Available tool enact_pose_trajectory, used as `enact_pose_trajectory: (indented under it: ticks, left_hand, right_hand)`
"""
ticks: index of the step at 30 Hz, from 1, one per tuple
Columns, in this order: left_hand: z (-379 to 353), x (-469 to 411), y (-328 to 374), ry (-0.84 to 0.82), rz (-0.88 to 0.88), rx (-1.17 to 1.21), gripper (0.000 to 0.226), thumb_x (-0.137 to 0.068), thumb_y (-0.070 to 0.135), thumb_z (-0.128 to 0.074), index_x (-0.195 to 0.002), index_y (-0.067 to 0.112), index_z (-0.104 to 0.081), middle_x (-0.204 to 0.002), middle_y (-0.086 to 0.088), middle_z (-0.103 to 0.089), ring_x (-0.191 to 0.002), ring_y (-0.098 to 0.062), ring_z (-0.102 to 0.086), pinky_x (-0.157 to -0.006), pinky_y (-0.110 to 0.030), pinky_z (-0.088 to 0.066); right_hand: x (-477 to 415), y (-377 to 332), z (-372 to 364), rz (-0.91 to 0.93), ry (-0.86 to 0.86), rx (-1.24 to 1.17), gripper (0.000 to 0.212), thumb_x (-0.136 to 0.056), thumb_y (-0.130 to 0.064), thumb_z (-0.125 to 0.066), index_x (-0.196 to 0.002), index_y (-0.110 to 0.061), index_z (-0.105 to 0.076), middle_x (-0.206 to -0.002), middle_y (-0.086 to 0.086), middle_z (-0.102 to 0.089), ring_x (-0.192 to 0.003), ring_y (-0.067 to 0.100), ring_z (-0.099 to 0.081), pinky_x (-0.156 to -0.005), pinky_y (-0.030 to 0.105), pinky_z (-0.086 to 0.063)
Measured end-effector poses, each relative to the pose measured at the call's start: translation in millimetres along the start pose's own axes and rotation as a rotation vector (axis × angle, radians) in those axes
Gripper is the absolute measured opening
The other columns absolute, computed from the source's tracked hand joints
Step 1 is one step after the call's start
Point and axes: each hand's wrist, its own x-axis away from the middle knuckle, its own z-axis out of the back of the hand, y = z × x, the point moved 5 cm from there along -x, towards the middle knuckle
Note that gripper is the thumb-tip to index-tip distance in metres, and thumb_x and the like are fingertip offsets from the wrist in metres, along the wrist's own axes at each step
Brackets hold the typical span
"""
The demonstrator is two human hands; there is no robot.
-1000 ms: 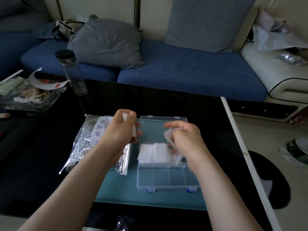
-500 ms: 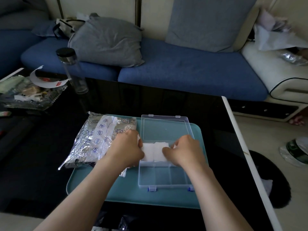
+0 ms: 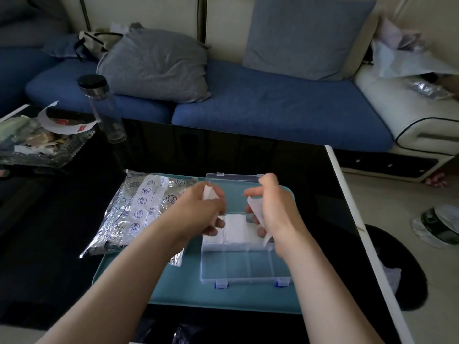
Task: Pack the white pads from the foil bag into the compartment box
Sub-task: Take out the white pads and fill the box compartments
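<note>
A clear compartment box [image 3: 246, 265] lies open on a teal tray [image 3: 188, 289], its lid flat behind it. White pads [image 3: 234, 230] fill the box's far row; the near row holds nothing. My left hand [image 3: 198, 212] hovers over the box's left side and pinches a white pad [image 3: 208, 192]. Above the right side, my right hand [image 3: 269, 214] grips another white pad [image 3: 257, 211]. The silver foil bag [image 3: 139, 209] lies to the left, partly on the tray, its near end behind my left arm.
The black glass table has a white right edge [image 3: 347, 207]. A clear bottle [image 3: 103, 108] with a black cap stands at the back left, next to a glass dish of scraps [image 3: 37, 142]. A blue sofa [image 3: 273, 103] runs behind the table.
Both hands pressed down into the box's far row half a second ago; now they have lifted above it, each holding a white pad.
</note>
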Motion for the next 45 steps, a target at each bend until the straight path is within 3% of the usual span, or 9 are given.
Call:
enact_pose_trajectory:
  ticks: [3, 7, 12, 15, 20, 27, 36, 41, 45]
  left_hand:
    - [-5.8, -0.3, 3.7, -0.008, 0.033, 0.226, 0.018, -0.103, 0.007, -0.058, -0.117, 0.015, -0.066, -0.091, -0.012, -0.066, -0.070, -0.024, -0.068, -0.063, -0.034, -0.056]
    - [-13.4, 3.5, 10.4, -0.026, 0.027, 0.417, 0.026, -0.103, 0.004, -0.050, -0.114, 0.015, -0.070, -0.097, -0.014, -0.071, -0.082, -0.031, -0.071, -0.070, -0.040, -0.056]
    - [-23.6, 8.7, 18.8, -0.066, -0.071, 0.521, 0.029, -0.103, 0.005, -0.042, -0.119, 0.014, -0.064, -0.104, -0.017, -0.072, -0.087, -0.035, -0.071, -0.082, -0.048, -0.052]
    - [-28.5, 15.8, 26.2, -0.017, -0.127, 0.629, 0.022, -0.110, 0.021, -0.049, -0.122, 0.010, -0.063, -0.098, -0.015, -0.073, -0.079, -0.027, -0.072, -0.074, -0.043, -0.059]
    - [-40.5, 35.5, 41.4, -0.105, -0.215, 0.538, 0.068, -0.109, 0.053, -0.035, -0.120, -0.007, -0.065, -0.087, -0.019, -0.069, -0.066, -0.020, -0.067, -0.058, -0.027, -0.056]
    - [-42.5, 38.5, 38.2, -0.089, -0.157, 0.495, 0.067, -0.104, 0.065, -0.032, -0.130, 0.013, -0.067, -0.081, -0.012, -0.071, -0.049, -0.017, -0.055, -0.046, -0.028, -0.049]
    - [-34.5, 39.2, 34.0, -0.106, -0.148, 0.563, 0.050, -0.108, 0.048, -0.046, -0.124, 0.003, -0.062, -0.095, -0.021, -0.069, -0.066, -0.029, -0.060, -0.046, -0.036, -0.049]
    - [-18.1, 33.8, 22.2, 0.004, -0.077, 0.567, 0.051, -0.106, 0.049, -0.051, -0.113, 0.002, -0.071, -0.095, -0.016, -0.073, -0.083, -0.023, -0.072, -0.071, -0.036, -0.062]
    - [-13.8, 35.4, 20.6, -0.018, -0.025, 0.516, 0.062, -0.103, 0.061, -0.050, -0.110, 0.002, -0.068, -0.084, -0.013, -0.067, -0.073, -0.021, -0.063, -0.077, -0.038, -0.058]
  right_hand:
    - [6.3, -2.7, 3.5, -0.051, -0.055, -0.210, 0.035, -0.105, -0.035, -0.043, -0.106, -0.026, -0.077, -0.101, 0.009, -0.075, -0.081, 0.020, -0.064, -0.065, 0.032, -0.050]
    - [5.6, -2.0, 14.5, 0.123, 0.082, -0.316, 0.030, -0.093, -0.007, -0.066, -0.108, -0.030, -0.078, -0.108, 0.002, -0.075, -0.096, 0.023, -0.074, -0.069, 0.037, -0.062]
    - [20.7, -3.7, 18.1, 0.180, 0.068, -0.451, 0.023, -0.089, -0.015, -0.084, -0.107, -0.029, -0.081, -0.103, 0.000, -0.080, -0.090, 0.021, -0.079, -0.065, 0.034, -0.065]
    - [29.4, -5.3, 15.9, 0.193, 0.065, -0.475, 0.020, -0.088, -0.019, -0.086, -0.106, -0.025, -0.081, -0.099, 0.002, -0.080, -0.085, 0.020, -0.079, -0.056, 0.025, -0.058]
    - [39.4, -7.7, 13.5, 0.208, 0.101, -0.527, 0.015, -0.088, -0.018, -0.087, -0.102, -0.020, -0.081, -0.092, 0.003, -0.081, -0.074, 0.018, -0.079, -0.051, 0.025, -0.056]
    - [47.7, -6.3, 4.5, 0.229, 0.134, -0.560, 0.010, -0.087, -0.016, -0.087, -0.092, -0.022, -0.081, -0.083, 0.000, -0.080, -0.071, 0.021, -0.079, -0.046, 0.028, -0.054]
    - [48.9, -12.3, 3.1, 0.438, 0.090, -0.287, 0.008, -0.095, -0.018, -0.077, -0.094, -0.024, -0.082, -0.079, 0.003, -0.078, -0.064, 0.029, -0.075, -0.048, 0.036, -0.056]
    - [46.1, -19.8, 8.1, 0.520, 0.003, -0.134, 0.025, -0.103, -0.013, -0.059, -0.109, -0.027, -0.078, -0.081, 0.002, -0.077, -0.057, 0.020, -0.070, -0.049, 0.030, -0.053]
    - [41.8, -24.7, 14.5, 0.611, -0.099, 0.038, 0.026, -0.111, -0.019, -0.051, -0.113, -0.033, -0.072, -0.086, -0.001, -0.066, -0.059, 0.007, -0.061, -0.059, 0.023, -0.051]
